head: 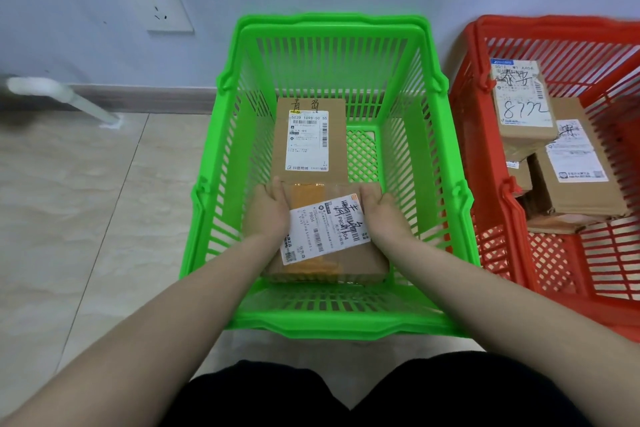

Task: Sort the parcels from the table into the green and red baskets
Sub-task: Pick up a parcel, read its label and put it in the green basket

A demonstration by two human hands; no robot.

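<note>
A green basket stands on the floor in front of me. Inside it, both my hands hold a brown cardboard parcel with a white label and orange tape. My left hand grips its left side and my right hand grips its right side. A taller brown parcel with a white label lies at the back of the green basket. The red basket stands to the right and holds several brown parcels.
A pale wall with a white socket rises behind the baskets. A white pipe meets the tiled floor at the left. My dark-clothed knees show at the bottom edge. Open floor tiles lie left of the green basket.
</note>
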